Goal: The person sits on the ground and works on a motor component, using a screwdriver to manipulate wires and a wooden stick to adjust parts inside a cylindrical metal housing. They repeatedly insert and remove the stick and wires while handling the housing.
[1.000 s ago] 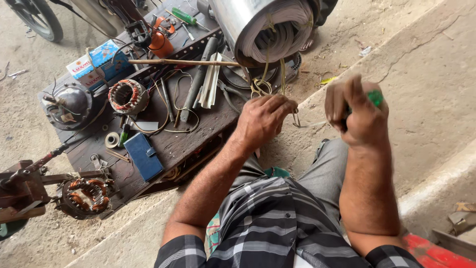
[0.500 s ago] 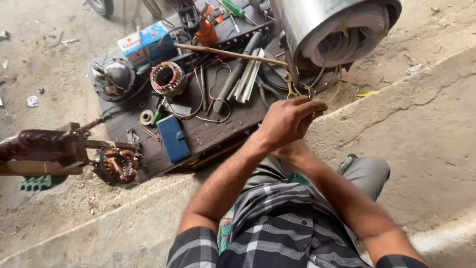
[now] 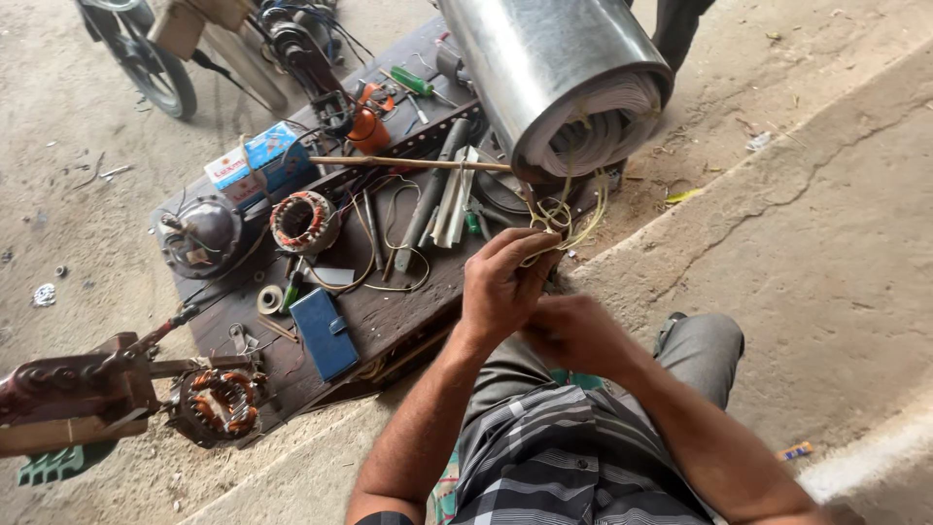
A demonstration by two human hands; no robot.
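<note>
**Yellow wire pinched at the edge of the board**

A tangle of thin yellowish wire [image 3: 562, 216] is seen hanging from the open end of the big shiny metal cylinder [image 3: 544, 73], just above the near right corner of the dark wooden board [image 3: 389, 321]. The lower strands are pinched between the fingertips of the left hand [image 3: 503, 284], whose fingers are pressed together around them. The right hand [image 3: 575, 332] is held just below and touching the left, curled inward — whether anything is gripped in it cannot be told, since its fingers are hidden behind the left hand.

Inside the cylinder, a thick roll of pale sheet material can be made out. A thin wooden stick [image 3: 408, 162] is laid across the board to the left of the wire, with a bundle of pale strips [image 3: 453, 199] and a dark rod [image 3: 428, 199] beneath it. Further left, a stator with copper windings [image 3: 303, 221] is placed beside a round dark motor housing [image 3: 202, 233], and a blue-and-white box [image 3: 255, 160] sits behind them. A blue wallet-like case [image 3: 326, 333] lies near the front edge, next to a small roll of tape [image 3: 270, 298]. A second copper-wound stator [image 3: 222, 403] rests off the board's left end — on the concrete, beside a rusty brown metal piece [image 3: 73, 384]. A wheel [image 3: 146, 58] is visible at top left.
</note>
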